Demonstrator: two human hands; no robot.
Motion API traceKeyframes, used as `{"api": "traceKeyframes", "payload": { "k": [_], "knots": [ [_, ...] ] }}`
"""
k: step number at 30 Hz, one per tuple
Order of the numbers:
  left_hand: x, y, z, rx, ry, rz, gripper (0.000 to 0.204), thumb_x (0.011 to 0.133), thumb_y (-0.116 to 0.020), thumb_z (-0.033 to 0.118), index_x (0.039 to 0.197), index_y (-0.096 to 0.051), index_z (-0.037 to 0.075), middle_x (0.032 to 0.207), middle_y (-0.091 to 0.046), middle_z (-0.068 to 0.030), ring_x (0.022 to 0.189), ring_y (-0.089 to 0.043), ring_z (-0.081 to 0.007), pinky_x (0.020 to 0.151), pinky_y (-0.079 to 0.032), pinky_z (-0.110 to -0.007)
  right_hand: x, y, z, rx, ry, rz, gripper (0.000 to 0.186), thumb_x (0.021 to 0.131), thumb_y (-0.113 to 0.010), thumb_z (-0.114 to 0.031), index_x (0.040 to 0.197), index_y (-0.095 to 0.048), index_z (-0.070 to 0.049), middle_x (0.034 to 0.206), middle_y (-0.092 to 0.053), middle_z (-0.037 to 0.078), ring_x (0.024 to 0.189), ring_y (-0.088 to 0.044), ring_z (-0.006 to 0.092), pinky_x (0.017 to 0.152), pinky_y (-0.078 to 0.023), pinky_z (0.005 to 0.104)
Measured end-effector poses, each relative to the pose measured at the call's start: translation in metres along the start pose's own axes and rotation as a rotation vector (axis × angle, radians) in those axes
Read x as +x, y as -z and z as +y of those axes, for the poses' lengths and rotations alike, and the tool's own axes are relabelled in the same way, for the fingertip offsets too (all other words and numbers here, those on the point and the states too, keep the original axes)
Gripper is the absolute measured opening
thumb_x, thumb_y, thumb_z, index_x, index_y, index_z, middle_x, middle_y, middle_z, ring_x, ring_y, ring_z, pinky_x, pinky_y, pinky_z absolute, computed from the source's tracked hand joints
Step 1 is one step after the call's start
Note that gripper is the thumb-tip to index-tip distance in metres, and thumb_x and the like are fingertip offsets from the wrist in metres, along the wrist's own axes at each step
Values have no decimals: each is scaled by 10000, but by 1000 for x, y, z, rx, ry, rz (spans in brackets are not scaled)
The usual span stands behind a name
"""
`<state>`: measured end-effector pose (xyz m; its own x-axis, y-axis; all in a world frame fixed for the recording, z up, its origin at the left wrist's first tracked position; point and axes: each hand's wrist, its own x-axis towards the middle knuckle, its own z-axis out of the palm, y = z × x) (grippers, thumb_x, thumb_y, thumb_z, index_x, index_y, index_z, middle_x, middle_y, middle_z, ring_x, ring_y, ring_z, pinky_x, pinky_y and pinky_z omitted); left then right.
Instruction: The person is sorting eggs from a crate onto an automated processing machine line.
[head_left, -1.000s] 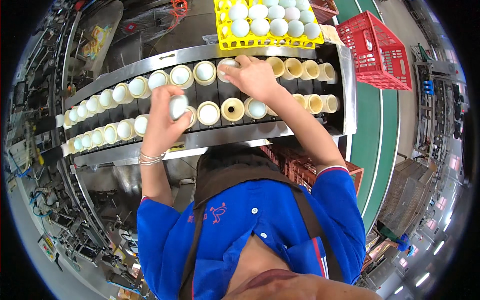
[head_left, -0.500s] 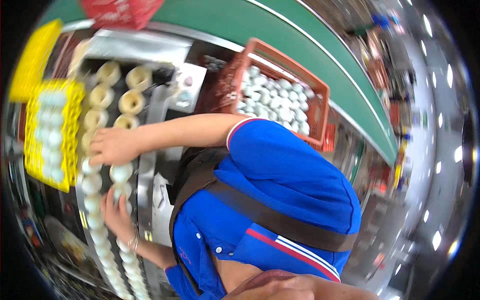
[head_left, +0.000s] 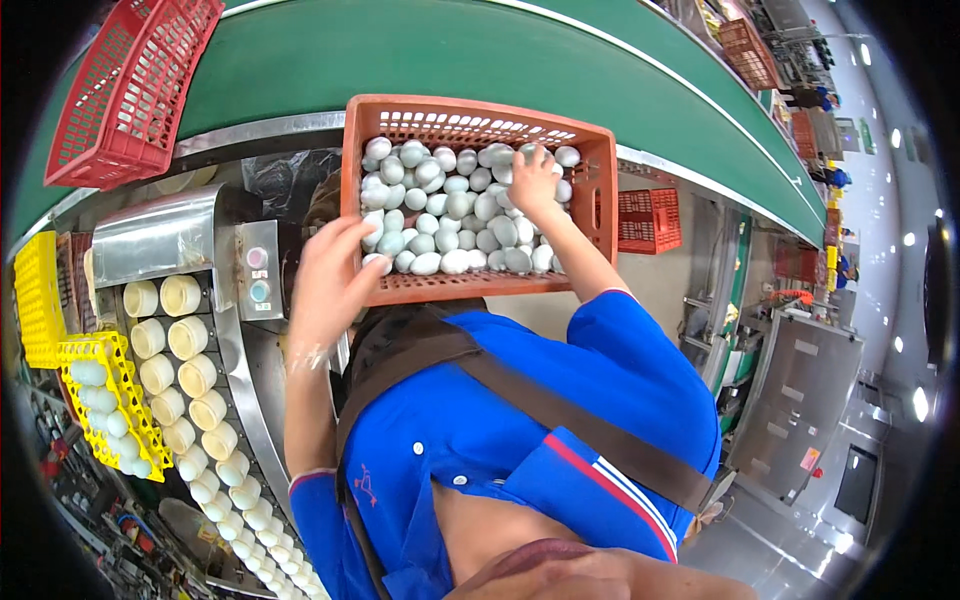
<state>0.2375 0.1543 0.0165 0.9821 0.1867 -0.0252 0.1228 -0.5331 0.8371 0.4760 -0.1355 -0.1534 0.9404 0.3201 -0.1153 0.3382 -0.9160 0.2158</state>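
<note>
An orange-red plastic crate (head_left: 480, 284) full of pale eggs (head_left: 456, 203) sits in front of me. My left hand (head_left: 338, 258) reaches over its left end with fingers apart, at the eggs along the edge. My right hand (head_left: 533, 178) is on the eggs at the upper right, fingers spread and bent; I cannot make out whether one is under its fingertips. At the lower left, two rows of cream cups (head_left: 205, 408) run along a metal conveyor (head_left: 245, 386), the nearer ones holding eggs. Beside them stands a yellow tray (head_left: 150, 440) of eggs.
A red crate (head_left: 125, 100) rests on the wide green belt (head_left: 300, 60) at the upper left. A small control box (head_left: 258, 268) adjoins the conveyor. Another crate (head_left: 648, 222) is behind the right end. Steel cabinets (head_left: 790, 420) and distant co-workers (head_left: 830, 176) are at the right.
My view has turned from the rows of cups to the crate of eggs. Both hands have left the cups and moved onto that crate.
</note>
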Motion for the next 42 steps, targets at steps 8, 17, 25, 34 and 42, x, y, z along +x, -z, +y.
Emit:
{"api": "traceKeyframes", "payload": {
  "k": [8,17,25,34,42],
  "knots": [
    [145,-156,-91,434,125,-115,678,765,-761,336,1356,-496,134,1453,-397,-158,1307,-386,-407,1038,-410,-487,15,2,39,-74,229,-308,547,824,-621,-103,1319,-502,-303,1578,-157,152,1285,-391,412,922,-454,561],
    [165,-202,-110,781,139,-173,681,772,-741,462,1374,-486,271,1510,-290,-127,1321,-371,-380,897,-460,-597,18,0,47,-123,381,-317,642,672,-820,-275,1239,-520,-278,1477,-279,174,1273,-387,369,876,-483,527],
    [167,-206,-125,662,220,-202,705,705,-779,464,1333,-540,252,1455,-356,-173,1144,-521,-395,830,-570,-423,34,14,35,-123,447,-443,722,637,-856,-305,1257,-488,-259,1524,-246,228,1295,-426,394,888,-474,566],
    [177,-203,-90,-922,560,-185,623,796,-661,549,1211,-608,88,1181,-589,-112,962,-636,-239,488,-568,-426,46,21,39,17,565,-501,672,658,-796,-353,1267,-534,-242,1413,-386,308,1155,-570,428,886,-518,492],
    [117,-116,-6,-1521,407,-338,424,904,-579,483,1112,-594,114,916,-665,-72,674,-679,-181,414,-534,-315,46,6,31,-418,704,-408,746,664,-803,-399,1317,-528,-165,1289,-544,273,1187,-564,366,935,-505,420]
  ]
}}
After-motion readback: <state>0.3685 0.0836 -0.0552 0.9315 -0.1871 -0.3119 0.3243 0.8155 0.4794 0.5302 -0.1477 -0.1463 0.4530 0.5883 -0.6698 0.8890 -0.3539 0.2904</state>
